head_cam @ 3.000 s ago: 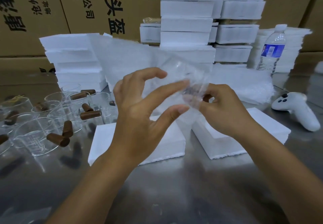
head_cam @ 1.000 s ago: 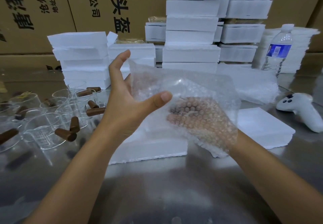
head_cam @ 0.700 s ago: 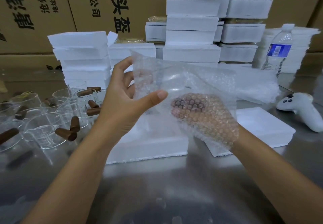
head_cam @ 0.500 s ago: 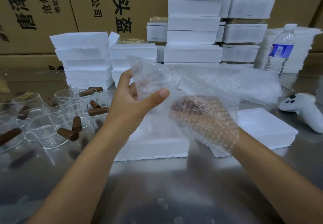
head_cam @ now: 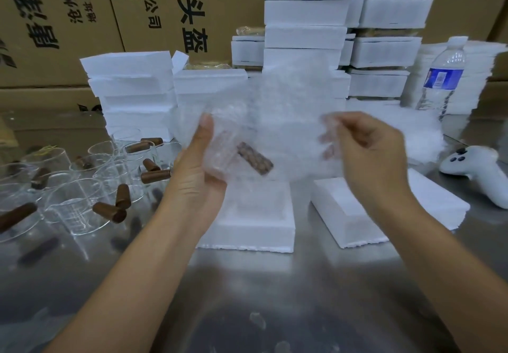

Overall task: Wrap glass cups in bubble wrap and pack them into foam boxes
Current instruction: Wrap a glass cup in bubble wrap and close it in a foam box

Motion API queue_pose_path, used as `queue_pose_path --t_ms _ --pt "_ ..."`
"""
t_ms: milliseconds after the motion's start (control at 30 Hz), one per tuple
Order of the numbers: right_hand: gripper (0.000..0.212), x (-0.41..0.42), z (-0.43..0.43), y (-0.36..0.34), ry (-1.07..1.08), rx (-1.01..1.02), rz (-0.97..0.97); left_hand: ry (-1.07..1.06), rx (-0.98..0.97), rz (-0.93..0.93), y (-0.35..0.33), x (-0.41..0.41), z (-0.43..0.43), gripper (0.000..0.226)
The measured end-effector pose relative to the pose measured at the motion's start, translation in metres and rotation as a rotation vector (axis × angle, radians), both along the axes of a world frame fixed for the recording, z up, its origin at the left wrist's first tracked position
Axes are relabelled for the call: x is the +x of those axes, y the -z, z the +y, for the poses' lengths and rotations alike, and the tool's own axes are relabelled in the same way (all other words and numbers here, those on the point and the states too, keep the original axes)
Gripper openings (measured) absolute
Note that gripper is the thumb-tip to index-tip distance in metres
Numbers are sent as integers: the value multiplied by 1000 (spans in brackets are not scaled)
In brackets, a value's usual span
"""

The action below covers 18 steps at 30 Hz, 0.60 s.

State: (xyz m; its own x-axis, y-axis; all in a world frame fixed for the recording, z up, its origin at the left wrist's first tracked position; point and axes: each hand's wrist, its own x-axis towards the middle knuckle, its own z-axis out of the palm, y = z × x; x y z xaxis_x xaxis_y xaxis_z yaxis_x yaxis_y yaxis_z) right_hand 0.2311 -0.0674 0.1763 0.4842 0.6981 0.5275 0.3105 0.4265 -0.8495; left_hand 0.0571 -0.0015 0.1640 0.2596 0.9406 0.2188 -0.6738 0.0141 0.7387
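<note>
Your right hand is no longer buried under the bubble wrap, as it was half a second ago. It has come out to the right of centre and now pinches the sheet's free edge between thumb and curled fingers, drawing it sideways. The glass cup has passed over to your left hand. That hand grips it through the plastic at mid-frame with the thumb pointing up the sheet, and the cup's brown handle shows slanted through the bubbles. So the cup sits at one end of the sheet with a long loose flap stretched between your hands. I judge that the roll has begun but is not closed: the flap has yet to go round the cup and its ends have yet to be tucked. Keep the pull gentle, since blur hides how firmly the left fingers sit and the glass could slip inside the slick film. The foam box waits on the tabletop right below your hands, with a second foam piece just beside it to the right. The bare cups stand grouped at the left of the frame, so plenty remain to be wrapped after this one.
</note>
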Motion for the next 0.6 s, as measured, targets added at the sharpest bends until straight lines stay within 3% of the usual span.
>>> queue_pose_path --t_ms 67,133,233,367,467,533,600 --pt "22 9 -1 -1 258 98 -8 4 -66 -102 -2 -3 0 50" --pt "25 12 0 1 278 72 15 21 -137 -214 -3 -5 -2 58" --pt "24 5 4 6 80 -58 -57 71 -174 -286 -2 -4 -3 73" --pt "53 -10 5 15 -317 -234 -197 116 -146 -290 -2 1 -6 84" --pt "39 -19 3 19 -371 -185 -211 151 -95 -256 1 4 -6 85" --pt "19 -21 4 20 -285 -91 -134 162 -74 -215 3 6 -5 85" --pt "12 -22 4 18 -219 -28 -53 138 -34 -124 5 7 -3 85"
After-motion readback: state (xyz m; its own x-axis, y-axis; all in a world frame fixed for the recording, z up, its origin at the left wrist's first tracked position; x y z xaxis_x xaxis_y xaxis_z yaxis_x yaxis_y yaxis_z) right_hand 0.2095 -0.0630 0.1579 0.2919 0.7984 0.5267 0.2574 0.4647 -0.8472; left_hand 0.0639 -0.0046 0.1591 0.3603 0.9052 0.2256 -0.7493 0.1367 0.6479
